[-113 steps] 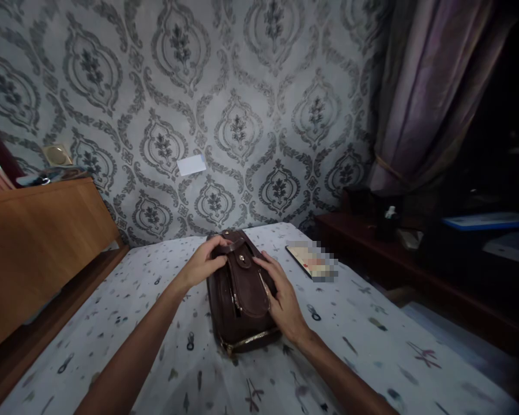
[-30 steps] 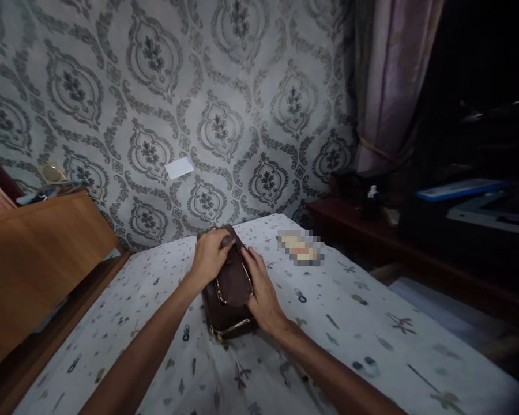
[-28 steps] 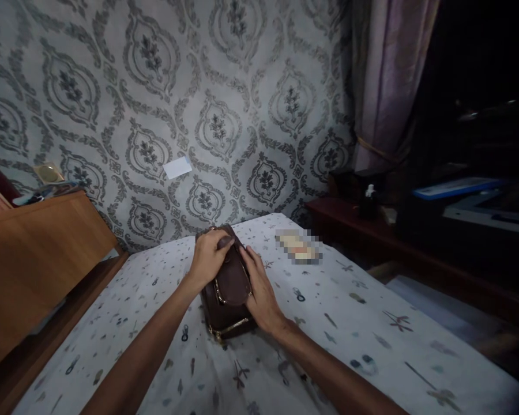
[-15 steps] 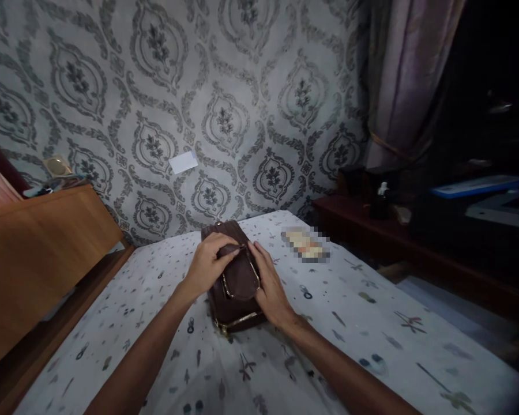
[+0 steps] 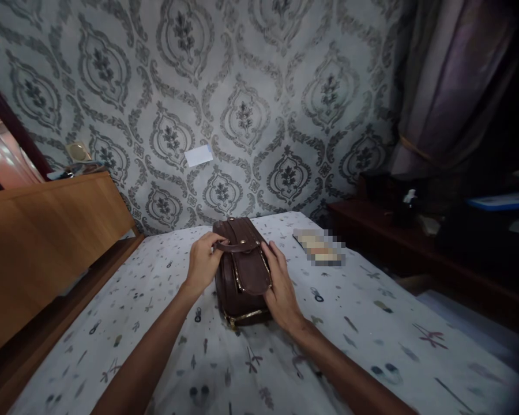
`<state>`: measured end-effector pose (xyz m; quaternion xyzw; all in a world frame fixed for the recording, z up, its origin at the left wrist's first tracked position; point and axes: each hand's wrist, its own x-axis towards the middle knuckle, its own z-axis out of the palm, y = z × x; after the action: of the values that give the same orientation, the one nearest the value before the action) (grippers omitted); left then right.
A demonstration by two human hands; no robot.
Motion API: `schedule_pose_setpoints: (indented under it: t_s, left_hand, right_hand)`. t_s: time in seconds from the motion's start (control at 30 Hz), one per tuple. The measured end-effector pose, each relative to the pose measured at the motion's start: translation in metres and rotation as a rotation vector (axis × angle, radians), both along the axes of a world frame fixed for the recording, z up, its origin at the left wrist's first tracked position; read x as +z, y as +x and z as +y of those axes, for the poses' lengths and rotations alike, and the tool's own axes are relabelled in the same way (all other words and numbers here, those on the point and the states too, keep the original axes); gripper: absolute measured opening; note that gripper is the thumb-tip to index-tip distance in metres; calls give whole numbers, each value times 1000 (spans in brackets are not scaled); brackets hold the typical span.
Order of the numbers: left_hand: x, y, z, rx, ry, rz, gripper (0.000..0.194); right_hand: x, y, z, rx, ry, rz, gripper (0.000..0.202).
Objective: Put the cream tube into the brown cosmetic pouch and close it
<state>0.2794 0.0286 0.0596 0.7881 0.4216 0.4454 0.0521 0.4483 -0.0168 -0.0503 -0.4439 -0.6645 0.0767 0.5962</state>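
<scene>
A dark brown leather bag [image 5: 253,275] with gold zippers lies on a white patterned sheet [image 5: 168,357]. On its upper face is a small flap pocket edged by a zipper. My left hand [image 5: 204,262] pinches the bag's strap handle [image 5: 237,248] at its left end, beside the bag's left edge. Against the right side of the bag rests my right hand [image 5: 281,285], its fingers curved along the edge near the pocket's zipper and its thumb low by the flap.
A pixelated flat item [image 5: 320,248] lies on the sheet right of the bag. At the left stands a wooden headboard [image 5: 56,230]. A dark red shelf [image 5: 358,230] holding a bottle is at the right, below a curtain. Patterned wallpaper rises behind.
The view has shifted slightly left. My left hand has moved from over the pocket's top to the strap handle's left end, and the handle now shows across the bag.
</scene>
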Motion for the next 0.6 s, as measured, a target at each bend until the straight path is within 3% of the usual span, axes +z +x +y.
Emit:
schedule_pose_setpoints:
  t_s: [0.23, 0.43, 0.6]
  left_hand:
    - [6, -4, -29, -96, 73, 172, 17]
    - [15, 7, -49, 25, 136, 531, 9]
    - [19, 32, -48, -23, 192, 692, 34]
  right_hand:
    - [2, -1, -1, 10, -6, 2, 69]
    - [1, 0, 2, 0, 30, 24, 63]
    - [0, 1, 3, -18, 111, 89, 61]
